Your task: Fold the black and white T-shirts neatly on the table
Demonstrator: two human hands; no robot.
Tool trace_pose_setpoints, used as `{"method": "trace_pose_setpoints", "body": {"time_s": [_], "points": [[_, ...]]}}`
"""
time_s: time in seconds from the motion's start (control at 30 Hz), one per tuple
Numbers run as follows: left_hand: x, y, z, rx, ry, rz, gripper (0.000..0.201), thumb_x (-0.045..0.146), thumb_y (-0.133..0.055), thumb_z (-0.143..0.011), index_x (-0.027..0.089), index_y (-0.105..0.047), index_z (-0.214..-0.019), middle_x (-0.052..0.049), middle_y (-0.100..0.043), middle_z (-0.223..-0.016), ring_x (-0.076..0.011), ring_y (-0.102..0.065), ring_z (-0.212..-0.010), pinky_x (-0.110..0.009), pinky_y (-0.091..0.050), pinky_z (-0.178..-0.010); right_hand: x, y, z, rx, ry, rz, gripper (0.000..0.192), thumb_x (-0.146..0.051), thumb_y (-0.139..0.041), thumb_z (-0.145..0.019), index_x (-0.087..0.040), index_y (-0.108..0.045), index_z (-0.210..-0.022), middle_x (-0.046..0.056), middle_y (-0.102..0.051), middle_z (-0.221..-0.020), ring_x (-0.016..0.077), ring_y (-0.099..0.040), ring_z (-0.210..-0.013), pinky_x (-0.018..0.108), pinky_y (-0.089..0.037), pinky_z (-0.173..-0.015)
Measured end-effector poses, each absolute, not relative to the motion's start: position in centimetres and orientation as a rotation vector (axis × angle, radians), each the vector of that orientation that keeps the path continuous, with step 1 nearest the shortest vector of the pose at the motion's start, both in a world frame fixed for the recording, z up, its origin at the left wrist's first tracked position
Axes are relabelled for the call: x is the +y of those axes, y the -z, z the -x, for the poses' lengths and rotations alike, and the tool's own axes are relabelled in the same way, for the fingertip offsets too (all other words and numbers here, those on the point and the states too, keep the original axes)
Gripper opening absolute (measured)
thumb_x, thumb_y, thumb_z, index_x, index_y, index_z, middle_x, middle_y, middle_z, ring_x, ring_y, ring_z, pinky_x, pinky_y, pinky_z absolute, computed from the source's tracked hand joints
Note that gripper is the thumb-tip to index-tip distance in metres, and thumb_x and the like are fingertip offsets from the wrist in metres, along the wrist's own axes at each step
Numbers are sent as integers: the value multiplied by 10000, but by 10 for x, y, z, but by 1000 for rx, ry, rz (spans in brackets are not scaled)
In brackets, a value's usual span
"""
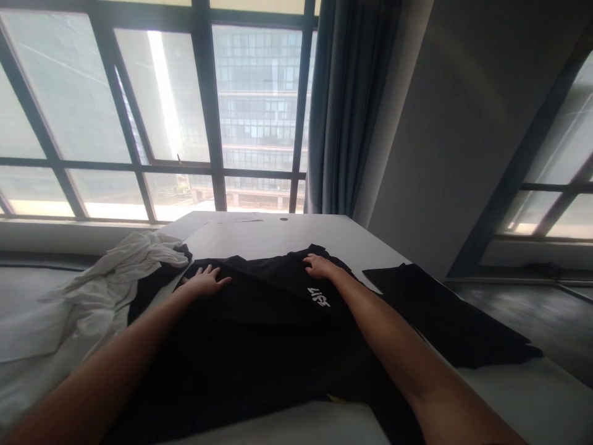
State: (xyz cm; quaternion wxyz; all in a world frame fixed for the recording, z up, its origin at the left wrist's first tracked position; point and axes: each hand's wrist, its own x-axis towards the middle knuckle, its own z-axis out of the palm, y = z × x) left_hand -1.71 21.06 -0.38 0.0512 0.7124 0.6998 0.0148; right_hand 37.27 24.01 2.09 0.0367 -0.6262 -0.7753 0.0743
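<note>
A black garment (259,346) with white "LIFE" lettering (319,297) lies spread across the white table (278,238) in front of me. It looks like a T-shirt. My left hand (206,281) rests on its far left part, fingers spread. On the far right part, above the lettering, lies my right hand (319,266), palm down with fingers stretched out. Neither hand grips the cloth. A small yellow strip (340,400) shows at the garment's near edge.
Crumpled white cloth (134,259) is heaped at the table's left side. Another folded black garment (454,315) lies on the right. Beyond the table are a framed window (257,99), a blue-grey curtain (345,105) and a slanting pillar (463,123).
</note>
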Motion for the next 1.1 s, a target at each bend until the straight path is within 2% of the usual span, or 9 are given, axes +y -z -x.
{"method": "trace_pose_setpoints", "body": {"time_s": [0.07,0.13,0.27,0.43,0.53,0.63,0.83,1.0,1.1], "points": [[209,1,21,2127,16,-2113,924,788,-268,-866,212,-283,-1589,-149,-134,-1652,-465,-121,-1503,-773,-227,-1074,249,-21,-370,-2370,-250,2063,628,-438,-572,-899,-312,-456,-1503,61,-264,-1647,338,-318,-1466,548,-270,-1180],[210,0,28,2106,22,-2126,879,752,-245,-895,228,-235,-1600,-116,-85,-1659,-430,-78,-1519,-769,-171,-1100,257,-22,-372,-2348,-256,2180,638,-464,-498,-932,-301,-392,-1539,82,-293,-1634,354,-251,-1490,622,-237,-1163],[218,5,47,2096,-25,-2184,785,675,-238,-938,243,-260,-1593,-86,-118,-1660,-358,-81,-1534,-691,-161,-1156,269,-22,-381,-2275,-164,2365,656,-552,-386,-963,-241,-396,-1540,121,-344,-1606,343,-199,-1507,575,-269,-1156],[227,12,59,2063,-50,-2193,806,685,-247,-931,227,-257,-1595,-75,-107,-1665,-322,-58,-1544,-637,-133,-1187,288,-30,-378,-2224,-73,2452,624,-551,-338,-988,-237,-433,-1519,156,-438,-1538,333,-411,-1409,504,-370,-1095],[228,15,59,2081,-51,-2183,810,692,-232,-927,238,-247,-1598,-52,-98,-1669,-304,-40,-1547,-613,-105,-1201,303,-34,-369,-2150,-93,2472,681,-539,-357,-990,-234,-267,-1592,187,-499,-1484,328,-497,-1343,499,-406,-1053],[226,16,58,2098,-47,-2171,823,707,-236,-915,250,-240,-1600,-41,-96,-1670,-306,-48,-1546,-598,-101,-1207,313,-31,-364,-2065,-65,2520,738,-564,-366,-986,-248,-145,-1616,185,-448,-1526,332,-481,-1354,500,-405,-1041],[219,12,54,2107,-46,-2154,824,702,-245,-918,236,-254,-1597,-66,-107,-1668,-318,-63,-1545,-615,-109,-1199,305,-18,-366,-2080,106,2435,703,-638,-320,-981,-213,-392,-1537,210,-418,-1532,379,-389,-1401,590,-256,-1107],[213,7,47,2115,-57,-2151,789,657,-232,-943,215,-251,-1597,-84,-108,-1667,-312,-47,-1546,-627,-121,-1193,274,-2,-377,-2318,-297,2216,779,-740,-266,-937,-338,-201,-1601,61,-113,-1685,360,-95,-1529,660,-161,-1154],[210,0,44,2104,-74,-2184,787,651,-253,-946,203,-263,-1593,-97,-124,-1662,-329,-77,-1542,-644,-119,-1186,263,6,-388,-2259,-337,2213,738,-708,-176,-961,-353,-150,-1607,4,-27,-1691,338,1,-1539,692,-82,-1160]]}}
